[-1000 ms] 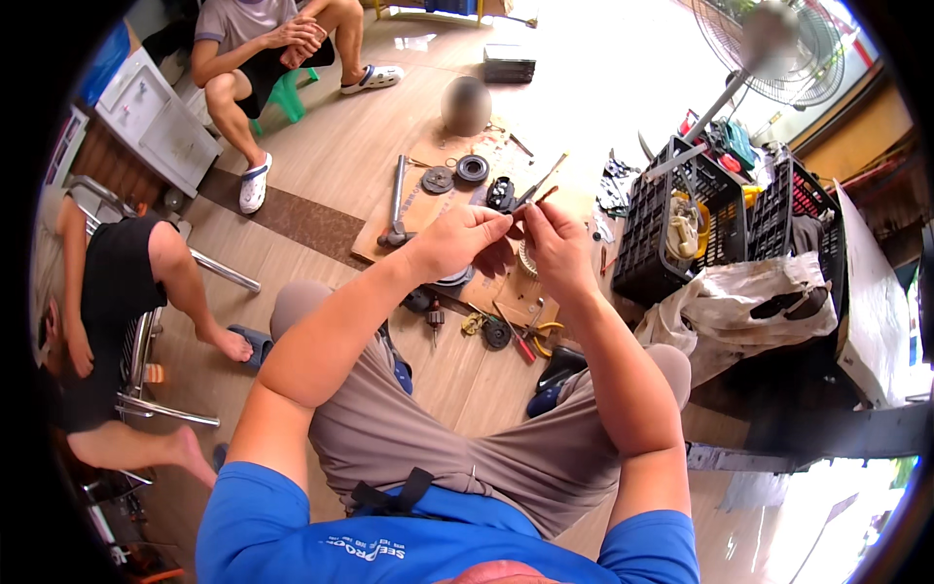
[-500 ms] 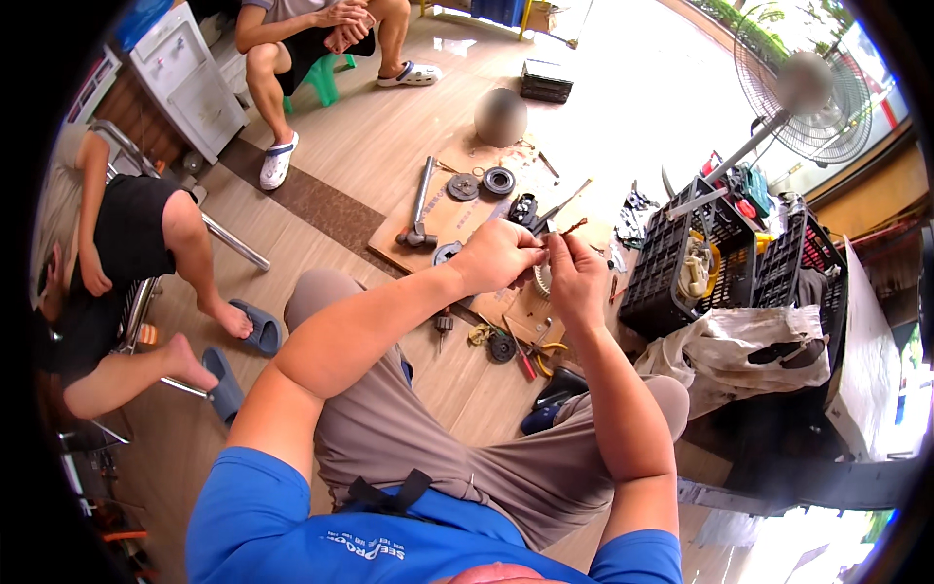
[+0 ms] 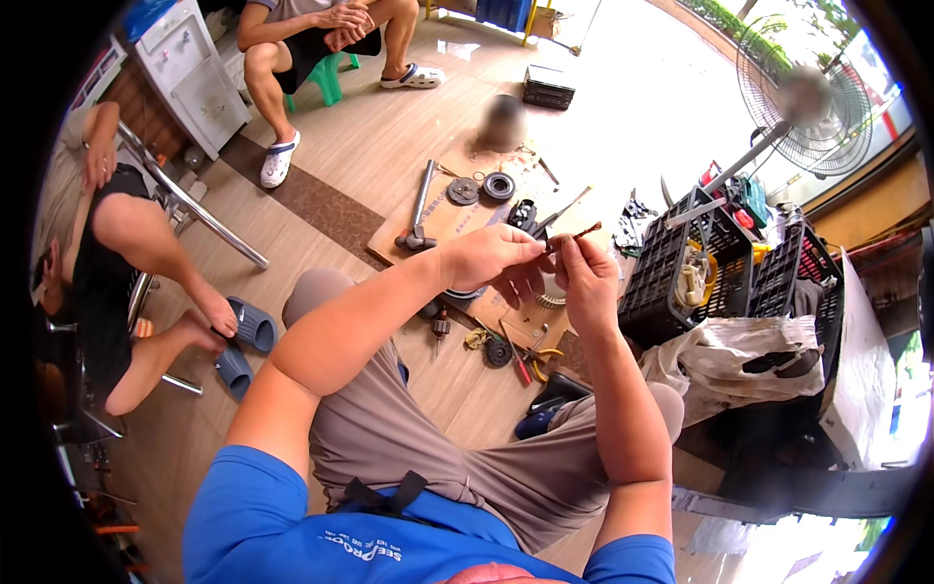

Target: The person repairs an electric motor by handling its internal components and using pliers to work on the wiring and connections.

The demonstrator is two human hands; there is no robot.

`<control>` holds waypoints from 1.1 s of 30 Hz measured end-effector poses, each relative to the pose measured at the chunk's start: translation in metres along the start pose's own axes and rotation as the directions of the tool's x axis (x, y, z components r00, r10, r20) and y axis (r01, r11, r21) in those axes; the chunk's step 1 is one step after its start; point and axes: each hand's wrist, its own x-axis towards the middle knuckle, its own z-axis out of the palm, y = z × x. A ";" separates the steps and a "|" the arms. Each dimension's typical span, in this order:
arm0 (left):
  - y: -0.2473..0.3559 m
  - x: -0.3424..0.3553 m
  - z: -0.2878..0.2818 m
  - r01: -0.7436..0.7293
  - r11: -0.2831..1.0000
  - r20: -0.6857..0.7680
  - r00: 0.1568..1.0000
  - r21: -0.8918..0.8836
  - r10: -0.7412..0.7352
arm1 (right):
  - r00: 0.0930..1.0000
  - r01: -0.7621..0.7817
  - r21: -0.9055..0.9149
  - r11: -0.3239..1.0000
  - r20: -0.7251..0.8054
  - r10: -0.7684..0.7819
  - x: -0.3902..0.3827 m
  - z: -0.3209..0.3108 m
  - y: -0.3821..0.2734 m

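Note:
My left hand point(image 3: 486, 258) and my right hand point(image 3: 589, 282) are raised together over a cardboard-like board point(image 3: 448, 229), fingertips pinched on a thin reddish-brown strand point(image 3: 589, 230) with a dark bit near my left thumb; its exact form is unclear. Below them, partly hidden, lies a pale toothed ring point(image 3: 553, 295). On the board are a metal hammer-shaped tool point(image 3: 420, 200), a grey disc point(image 3: 463, 192), a black ring point(image 3: 498, 186) and a black assembly point(image 3: 521, 213). A chuck-like tool point(image 3: 441, 331), a red-handled screwdriver point(image 3: 519, 367) and yellow-handled pliers point(image 3: 546, 355) lie nearer my knees.
Black crates of tools point(image 3: 657, 282), a draped pale cloth point(image 3: 730, 365) and a standing fan point(image 3: 803, 97) are at right. Seated people point(image 3: 136, 229) are at left and on a green stool point(image 3: 326, 83) behind, near a white cabinet point(image 3: 190, 83). A dark box point(image 3: 548, 88) sits further back.
My pinched hands have moved slightly right and down in the view. The person at left has shifted their legs and raised an arm. The surroundings have shifted with the camera.

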 end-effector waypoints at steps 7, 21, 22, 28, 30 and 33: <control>-0.006 0.005 0.008 -0.072 0.929 -0.169 0.975 0.362 0.142 | 0.993 0.087 -0.191 0.978 -0.061 -0.100 0.003 0.003 0.015; -0.012 0.014 -0.003 -0.019 0.855 -0.271 0.945 0.518 0.185 | 0.942 0.187 -0.456 0.870 -0.169 -0.290 0.014 -0.002 0.018; -0.005 0.005 0.001 -0.002 0.933 -0.262 0.960 0.360 0.103 | 0.950 0.192 -0.397 0.897 -0.154 -0.271 0.012 0.000 0.015; -0.009 0.009 -0.027 -0.068 0.974 -0.103 0.990 0.217 0.092 | 0.938 0.187 -0.428 0.884 -0.189 -0.290 0.016 0.013 0.025; -0.006 0.006 -0.032 -0.051 0.964 -0.151 0.984 0.262 0.093 | 0.962 0.091 -0.394 0.915 -0.203 -0.183 0.013 0.020 0.021; -0.007 0.018 -0.042 -0.059 0.929 -0.202 0.969 0.367 0.141 | 0.931 0.093 -0.529 0.844 -0.253 -0.262 0.022 0.025 0.027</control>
